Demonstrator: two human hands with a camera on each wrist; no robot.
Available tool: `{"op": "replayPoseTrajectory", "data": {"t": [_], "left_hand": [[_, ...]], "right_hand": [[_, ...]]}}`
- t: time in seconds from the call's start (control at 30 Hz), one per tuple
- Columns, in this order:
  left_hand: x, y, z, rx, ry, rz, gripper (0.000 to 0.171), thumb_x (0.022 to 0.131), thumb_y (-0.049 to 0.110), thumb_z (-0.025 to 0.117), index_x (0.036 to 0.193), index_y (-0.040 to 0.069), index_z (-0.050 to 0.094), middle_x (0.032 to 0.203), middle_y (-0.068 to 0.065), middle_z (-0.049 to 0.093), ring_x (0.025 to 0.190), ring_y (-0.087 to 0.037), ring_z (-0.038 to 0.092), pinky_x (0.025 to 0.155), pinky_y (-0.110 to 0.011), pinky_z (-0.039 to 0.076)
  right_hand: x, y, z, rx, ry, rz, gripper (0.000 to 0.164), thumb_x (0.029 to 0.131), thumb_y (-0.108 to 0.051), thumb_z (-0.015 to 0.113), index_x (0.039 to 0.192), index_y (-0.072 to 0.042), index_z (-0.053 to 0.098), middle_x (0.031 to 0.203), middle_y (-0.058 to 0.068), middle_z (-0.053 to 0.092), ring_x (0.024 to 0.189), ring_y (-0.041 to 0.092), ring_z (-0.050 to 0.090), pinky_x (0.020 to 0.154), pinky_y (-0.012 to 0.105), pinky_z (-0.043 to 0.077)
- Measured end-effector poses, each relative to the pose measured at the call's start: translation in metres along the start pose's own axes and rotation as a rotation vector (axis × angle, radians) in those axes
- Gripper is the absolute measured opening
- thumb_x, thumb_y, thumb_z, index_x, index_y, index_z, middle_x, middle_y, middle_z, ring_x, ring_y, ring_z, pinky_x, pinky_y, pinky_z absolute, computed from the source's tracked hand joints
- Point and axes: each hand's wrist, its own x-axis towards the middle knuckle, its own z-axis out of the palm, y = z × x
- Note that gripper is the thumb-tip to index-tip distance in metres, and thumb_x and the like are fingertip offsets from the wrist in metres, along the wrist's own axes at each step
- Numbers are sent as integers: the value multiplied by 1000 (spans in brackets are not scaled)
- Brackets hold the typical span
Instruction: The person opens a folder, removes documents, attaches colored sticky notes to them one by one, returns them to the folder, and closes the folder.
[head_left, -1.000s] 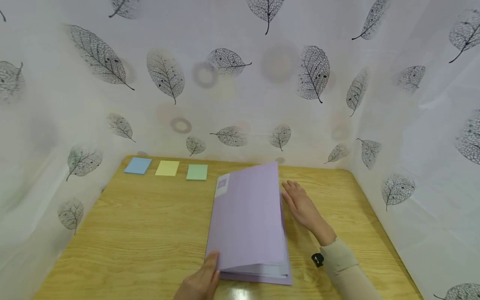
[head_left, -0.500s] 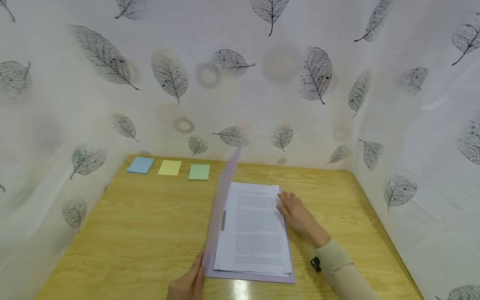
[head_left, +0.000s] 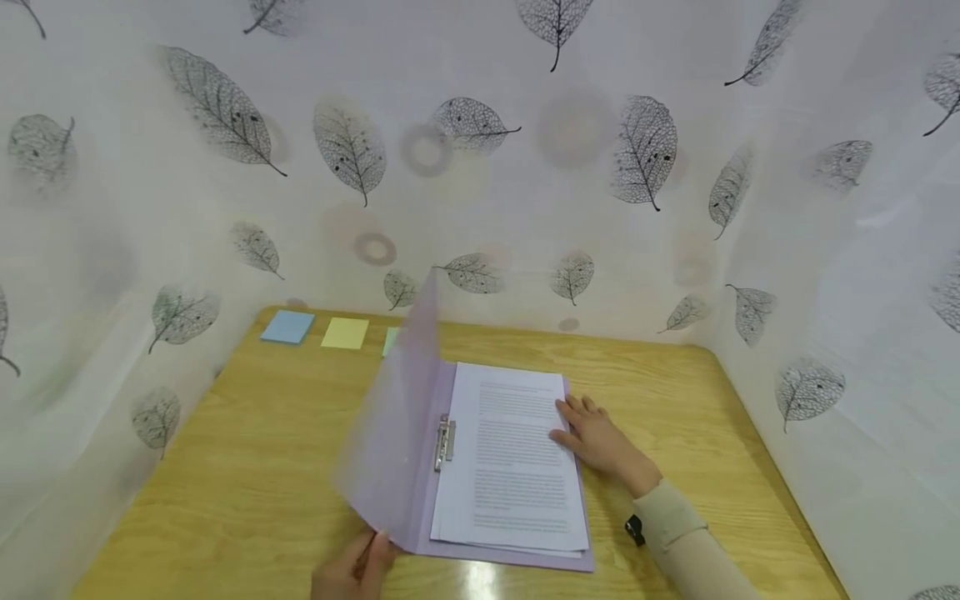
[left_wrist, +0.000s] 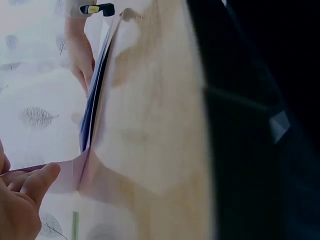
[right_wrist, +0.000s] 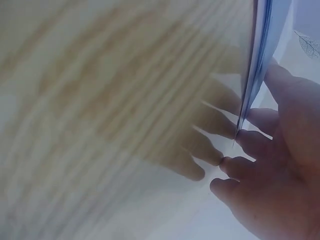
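A purple folder [head_left: 444, 392] lies on the wooden table with its front cover [head_left: 401, 417] swung up and tilted to the left. At the cover's lower edge my left hand [head_left: 352, 568] pinches it between thumb and fingers; the left wrist view shows the thumb [left_wrist: 42, 182] against the cover. Inside lies a stack of printed paper sheets [head_left: 510, 467], and a metal clip [head_left: 442, 443] shows by the spine. My right hand [head_left: 603, 442] rests on the right edge of the sheets with its fingers spread. In the right wrist view its fingers [right_wrist: 255, 145] reach the folder's edge.
Sticky note pads stand in a row along the table's back left: blue [head_left: 287, 327], yellow [head_left: 345, 333] and green [head_left: 390, 340], the last partly hidden behind the cover. A leaf-patterned white curtain [head_left: 502, 200] encloses the table [head_left: 262, 467] at the back and sides.
The folder's cover has swung up and over to the left, uncovering the sheets and the clip. My left hand has moved left with it; the right hand has moved onto the sheets' edge.
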Motion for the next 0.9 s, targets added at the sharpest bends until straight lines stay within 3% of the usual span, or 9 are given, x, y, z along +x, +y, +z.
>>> {"op": "replayPoseTrajectory", "data": {"t": [0.1,0.23,0.33,0.43,0.57,0.67,0.7,0.8,0.9], "left_hand": [[6,10,-6,-150,-64,-266,7,91,-13,69,96,-13,75,75,-20,77,65,16,65,55,-13,57],[15,9,-15,-352,-142,-609,29,103,-5,58,118,-30,60,96,-40,73,71,5,73,67,-24,64],[21,4,-20,-403,-139,-742,35,106,1,56,124,-29,56,103,-39,73,74,-1,75,71,-28,65],[27,-1,-26,-432,-81,-801,41,107,5,56,132,-28,53,105,-37,73,74,-4,76,71,-29,65],[39,-8,-37,-440,31,-825,48,107,9,60,140,-23,49,89,-11,81,70,-4,76,68,-26,65],[49,-15,-46,-406,99,-822,47,105,10,63,142,-18,52,76,18,74,66,-2,75,65,-23,64],[52,-17,-49,-393,116,-825,48,104,9,63,143,-16,52,74,23,71,65,-1,74,64,-22,63],[60,-24,-58,-356,153,-853,56,103,11,66,151,-10,46,72,28,67,63,3,72,62,-20,62],[68,-32,-68,-391,197,-896,66,101,11,69,157,-6,38,72,27,68,63,2,73,61,-21,62]], "right_hand": [[-1,1,-1,-28,1,-2,67,109,-38,58,156,6,43,165,33,34,152,62,25,120,79,23],[-1,3,-3,-60,11,-7,67,109,-40,57,157,5,43,165,32,35,152,60,27,119,79,25],[-1,3,-4,-74,15,-11,66,109,-39,58,156,5,44,164,32,36,152,60,29,119,79,26],[0,0,-5,-82,13,-11,65,108,-38,58,156,5,45,163,33,38,152,60,29,120,78,26],[1,0,-6,-89,12,-21,65,108,-37,59,155,5,46,161,34,40,150,62,29,119,78,26],[3,3,-5,-89,11,-24,66,107,-39,60,156,4,45,161,33,40,150,63,28,119,79,26],[4,4,-5,-86,9,-22,67,107,-39,60,156,4,45,162,33,40,151,63,27,119,79,26],[6,7,-5,-82,5,-17,68,106,-39,61,157,3,44,162,31,39,152,62,27,120,78,25],[8,9,-5,-80,-6,-14,69,106,-41,60,158,2,43,163,31,38,153,61,25,121,76,24]]}}
